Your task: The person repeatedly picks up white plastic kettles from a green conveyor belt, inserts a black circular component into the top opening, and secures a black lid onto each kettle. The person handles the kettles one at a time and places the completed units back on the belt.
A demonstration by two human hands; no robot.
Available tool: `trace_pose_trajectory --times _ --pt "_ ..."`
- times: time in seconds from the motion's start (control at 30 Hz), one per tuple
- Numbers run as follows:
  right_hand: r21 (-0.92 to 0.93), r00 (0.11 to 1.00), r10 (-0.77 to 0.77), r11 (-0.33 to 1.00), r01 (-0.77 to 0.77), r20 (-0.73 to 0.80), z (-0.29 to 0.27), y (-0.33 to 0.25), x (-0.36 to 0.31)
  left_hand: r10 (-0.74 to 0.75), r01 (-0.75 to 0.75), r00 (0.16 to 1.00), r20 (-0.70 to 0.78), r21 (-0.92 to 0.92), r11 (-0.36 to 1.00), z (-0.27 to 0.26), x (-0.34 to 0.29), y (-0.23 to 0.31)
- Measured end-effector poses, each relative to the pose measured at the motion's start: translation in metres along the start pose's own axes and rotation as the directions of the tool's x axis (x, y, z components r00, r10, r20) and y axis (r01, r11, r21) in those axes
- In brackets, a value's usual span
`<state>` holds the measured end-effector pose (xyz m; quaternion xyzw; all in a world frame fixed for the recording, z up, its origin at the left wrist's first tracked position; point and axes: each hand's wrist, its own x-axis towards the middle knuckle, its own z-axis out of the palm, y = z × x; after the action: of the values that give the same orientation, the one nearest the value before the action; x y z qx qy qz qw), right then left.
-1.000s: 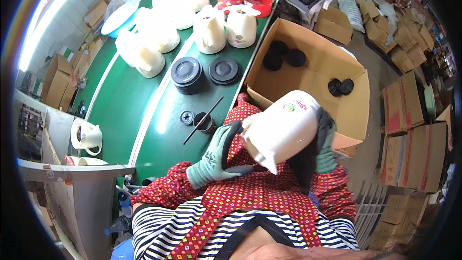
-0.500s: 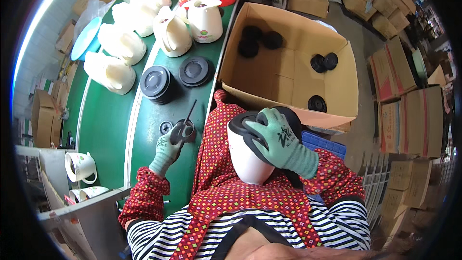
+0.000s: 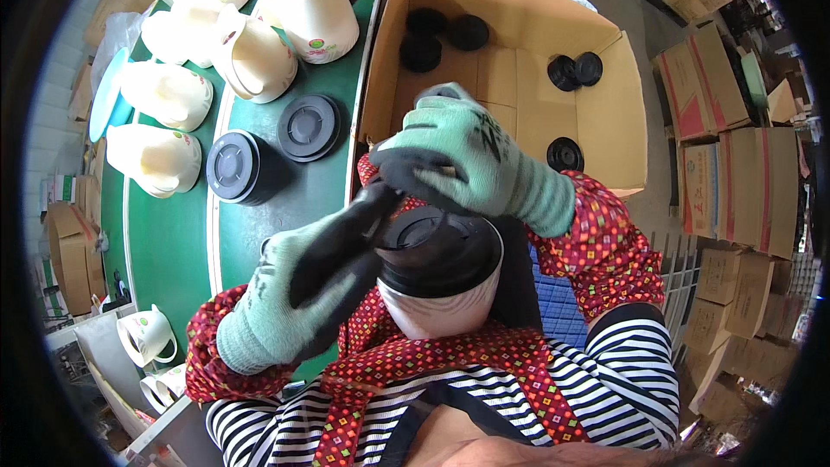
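A white pot [image 3: 439,311] stands between my forearms, against the red dotted apron, with a round black cap [image 3: 432,246] on its upturned end. My left hand [image 3: 298,285], in a green glove with dark palm, is closed at the cap's left edge. It grips a dark, thin-shafted screwdriver, now mostly hidden by the fingers. Above the cap, my right hand [image 3: 471,156] is gloved the same way. Its fingers are pinched together and meet the left fingertips; what lies between them is hidden. A stack of black discs [image 3: 233,166] and another black disc [image 3: 309,127] lie on the green table.
Several cream jugs [image 3: 316,22] stand or lie on the green table [image 3: 177,238] at the left. Beyond my right hand is an open cardboard box [image 3: 596,43] holding several black discs [image 3: 565,155]. Stacked cartons [image 3: 752,190] stand at the right, a blue crate [image 3: 566,294] beside my right arm.
My left hand has come up from the table to the pot, bringing the screwdriver. My right hand has lifted off the pot and moved left above it. The view has shifted.
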<state>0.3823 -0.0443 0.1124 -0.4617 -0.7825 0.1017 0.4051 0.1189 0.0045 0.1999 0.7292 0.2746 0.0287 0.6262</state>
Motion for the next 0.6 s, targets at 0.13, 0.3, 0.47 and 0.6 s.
trace_pose_trajectory --times 0.13,0.3,0.47,0.6 --pt "0.248 0.949 0.246 0.924 -0.291 0.197 0.007 0.032 -0.030 0.188 -0.205 0.979 0.081 0.357 0.912 -0.003 0.026 0.020" --pt "0.339 0.951 0.275 0.889 -0.307 0.140 0.045 0.060 -0.087 0.352 -0.405 0.909 0.223 0.275 0.872 0.015 0.054 0.036" --pt "0.339 0.893 0.307 0.844 -0.415 0.329 0.026 0.038 -0.071 0.298 -0.402 0.912 0.283 0.470 0.786 0.042 0.054 0.031" --pt "0.300 0.891 0.432 0.840 -0.453 0.139 0.037 0.022 -0.084 0.298 -0.356 0.934 0.198 0.418 0.836 0.045 0.057 0.009"
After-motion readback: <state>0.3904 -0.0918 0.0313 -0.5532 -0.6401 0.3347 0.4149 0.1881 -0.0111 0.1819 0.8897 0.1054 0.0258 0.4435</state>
